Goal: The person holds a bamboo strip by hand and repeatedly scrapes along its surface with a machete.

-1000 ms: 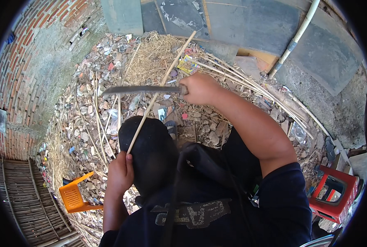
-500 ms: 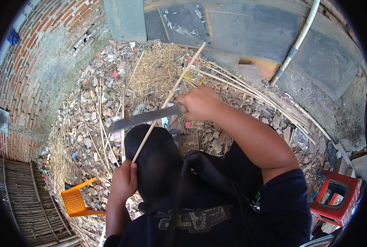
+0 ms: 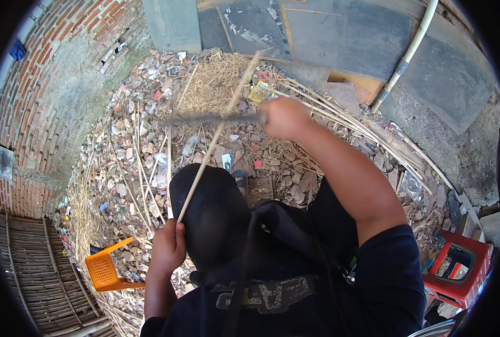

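My left hand point(image 3: 168, 247), fingers clamped on the stick point(image 3: 208, 153), sits beside my knee point(image 3: 219, 213); the stick slants over that knee. My right hand point(image 3: 286, 118) grips the machete point(image 3: 196, 120) beyond. I'd keep strokes shallow.

Left: brick wall point(image 3: 17, 126), orange-red courses, broad grey plaster patch point(image 3: 84, 95) over part of it, small grey plate point(image 3: 1, 162) low down. Lower left: dark slatted panel point(image 3: 33, 275), thin strips with crosswise poles. Far side: row of grey-blue sheets point(image 3: 348, 39), paint scuffed, plus a paler upright board point(image 3: 174, 25). Pale pipe point(image 3: 408, 56) slants down in front, darker band partway. Tan wooden panel point(image 3: 362, 85) near its foot. Right: rough grey concrete wall point(image 3: 457, 163). Floor point(image 3: 295, 185) is broken rubble and litter, straw heap point(image 3: 210, 81) at far end. Orange plastic seat point(image 3: 103, 269) left, red plastic stool point(image 3: 459, 295) right. Light soft, even.
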The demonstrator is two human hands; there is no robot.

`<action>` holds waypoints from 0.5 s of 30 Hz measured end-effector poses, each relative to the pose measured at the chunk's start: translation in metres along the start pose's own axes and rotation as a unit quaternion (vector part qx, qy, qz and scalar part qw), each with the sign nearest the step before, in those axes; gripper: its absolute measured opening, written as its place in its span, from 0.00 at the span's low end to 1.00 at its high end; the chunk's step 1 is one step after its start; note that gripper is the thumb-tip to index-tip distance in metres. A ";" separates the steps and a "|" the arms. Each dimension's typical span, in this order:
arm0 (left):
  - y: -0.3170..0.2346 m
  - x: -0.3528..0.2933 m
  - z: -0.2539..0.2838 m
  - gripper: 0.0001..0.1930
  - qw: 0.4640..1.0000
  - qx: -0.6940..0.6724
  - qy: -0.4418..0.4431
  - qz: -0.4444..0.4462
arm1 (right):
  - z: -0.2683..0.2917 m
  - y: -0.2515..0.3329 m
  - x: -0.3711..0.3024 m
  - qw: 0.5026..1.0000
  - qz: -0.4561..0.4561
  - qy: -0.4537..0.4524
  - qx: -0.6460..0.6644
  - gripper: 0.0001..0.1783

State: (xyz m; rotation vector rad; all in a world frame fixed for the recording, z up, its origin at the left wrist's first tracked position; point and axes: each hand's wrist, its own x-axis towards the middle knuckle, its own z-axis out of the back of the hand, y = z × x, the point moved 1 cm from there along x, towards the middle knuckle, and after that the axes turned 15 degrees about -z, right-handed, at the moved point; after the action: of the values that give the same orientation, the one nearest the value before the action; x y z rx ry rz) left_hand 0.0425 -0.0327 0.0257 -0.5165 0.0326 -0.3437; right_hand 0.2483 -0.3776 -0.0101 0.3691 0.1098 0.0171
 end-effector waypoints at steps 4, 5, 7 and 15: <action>0.007 0.002 0.009 0.21 0.999 -0.006 0.031 0.014 | 0.006 -0.028 0.009 0.997 -0.010 -0.071 -0.002 0.11; 0.008 0.001 0.007 0.21 0.999 -0.023 0.019 0.011 | 0.013 -0.017 0.002 0.999 -0.006 -0.034 0.004 0.10; 0.005 0.001 0.004 0.19 0.999 -0.034 0.004 0.002 | 0.010 0.000 -0.009 1.000 -0.004 0.003 0.010 0.10; 0.012 -0.017 0.008 0.16 0.999 0.020 0.011 -0.027 | 0.016 -0.029 0.007 1.000 0.008 -0.016 -0.017 0.10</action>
State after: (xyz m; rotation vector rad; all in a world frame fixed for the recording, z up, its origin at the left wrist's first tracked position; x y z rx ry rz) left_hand 0.0311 -0.0136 0.0259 -0.4753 0.0333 -0.4022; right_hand 0.2568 -0.4104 -0.0068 0.3367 0.0750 0.0279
